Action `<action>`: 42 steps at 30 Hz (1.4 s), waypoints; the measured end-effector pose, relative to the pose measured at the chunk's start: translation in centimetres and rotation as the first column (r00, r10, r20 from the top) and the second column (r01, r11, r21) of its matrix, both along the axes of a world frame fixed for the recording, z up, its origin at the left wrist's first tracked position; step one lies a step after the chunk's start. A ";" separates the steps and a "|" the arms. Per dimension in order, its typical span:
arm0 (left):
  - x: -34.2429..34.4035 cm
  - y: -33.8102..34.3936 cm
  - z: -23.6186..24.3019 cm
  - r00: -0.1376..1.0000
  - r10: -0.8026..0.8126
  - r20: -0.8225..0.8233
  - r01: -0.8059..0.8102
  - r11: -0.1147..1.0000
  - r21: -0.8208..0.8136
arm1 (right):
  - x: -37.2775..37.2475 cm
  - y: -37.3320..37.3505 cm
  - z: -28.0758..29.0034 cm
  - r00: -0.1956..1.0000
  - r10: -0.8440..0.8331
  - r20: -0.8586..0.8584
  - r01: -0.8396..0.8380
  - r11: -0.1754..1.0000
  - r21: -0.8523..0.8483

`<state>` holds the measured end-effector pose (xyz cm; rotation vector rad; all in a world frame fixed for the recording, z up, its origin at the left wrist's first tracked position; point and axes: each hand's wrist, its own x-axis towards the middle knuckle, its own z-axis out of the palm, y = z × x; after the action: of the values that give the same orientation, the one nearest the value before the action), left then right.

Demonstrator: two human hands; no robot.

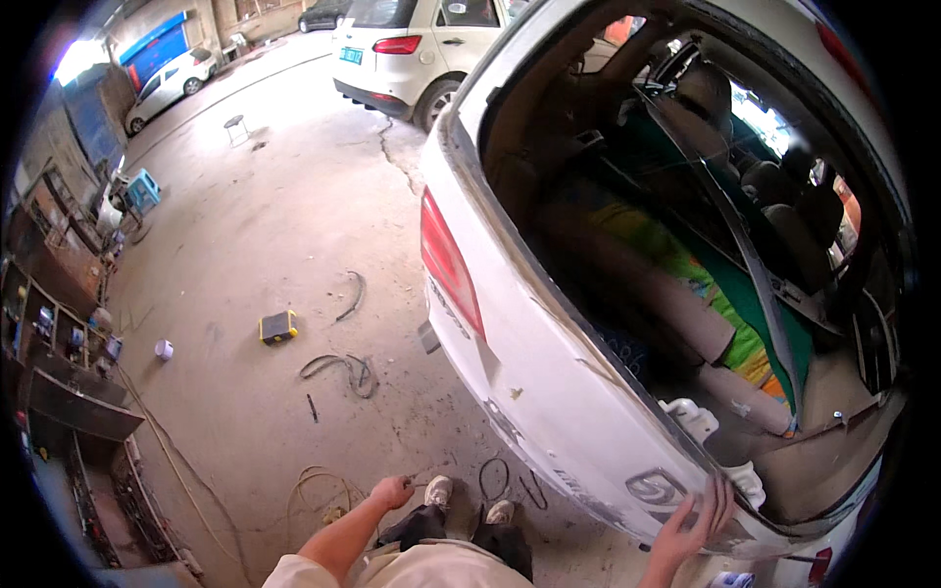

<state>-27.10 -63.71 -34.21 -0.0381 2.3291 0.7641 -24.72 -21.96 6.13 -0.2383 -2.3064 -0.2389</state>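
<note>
My right hand [698, 519] rests with its fingers stretched out on the rear edge of a white car [549, 412], beside the emblem [655, 487]. My left hand [392, 492] is closed above the floor, near my shoes. Something thin seems to stick out of it, too small to name. The car's rear window opening has no glass in it, and dark trim and old sealant line its edge. A red tail light [451, 265] sits on the corner. Inside lie a bright patterned mat [725, 314], a green sheet [799, 353] and a long loose strip [760, 265].
On the concrete floor are a black and yellow case [278, 327], black strips [343, 372], a small white pot [164, 349] and a hose [176, 461]. Cluttered shelving [74, 382] lines the left. Another white car [417, 49] stands beyond, with a stool [235, 125] to its left.
</note>
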 end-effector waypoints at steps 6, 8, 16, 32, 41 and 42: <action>-4.2 5.1 11.0 0.972 -0.112 -0.206 0.155 0.967 0.203 | 7.1 -4.8 -9.5 0.977 0.126 0.174 -0.035 0.894 -0.446; -7.1 8.4 16.3 0.889 -0.129 -0.440 0.262 0.931 0.256 | 9.0 -6.1 -13.6 0.882 0.286 0.374 0.015 0.776 -0.630; -14.8 16.2 32.8 0.587 -0.070 -0.806 0.431 0.870 0.239 | 28.9 0.7 -29.9 0.327 0.513 0.794 0.901 0.084 -0.426; -16.9 18.0 33.3 0.321 -0.066 -0.945 0.533 0.837 0.122 | 24.5 -4.0 -25.6 0.696 0.378 0.611 0.624 0.101 -0.775; -17.8 16.5 33.6 0.338 -0.055 -0.940 0.518 0.845 0.136 | 25.3 -1.0 -27.4 0.588 0.245 0.771 0.806 -0.108 -0.581; -17.1 15.4 33.1 0.370 0.008 -0.929 0.488 0.849 0.202 | 27.6 0.2 -29.5 0.605 0.226 0.764 0.796 -0.137 -0.590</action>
<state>-44.25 -48.31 -1.16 1.2676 2.9219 1.3942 2.84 -21.78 -23.41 -1.9309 -2.4785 1.6522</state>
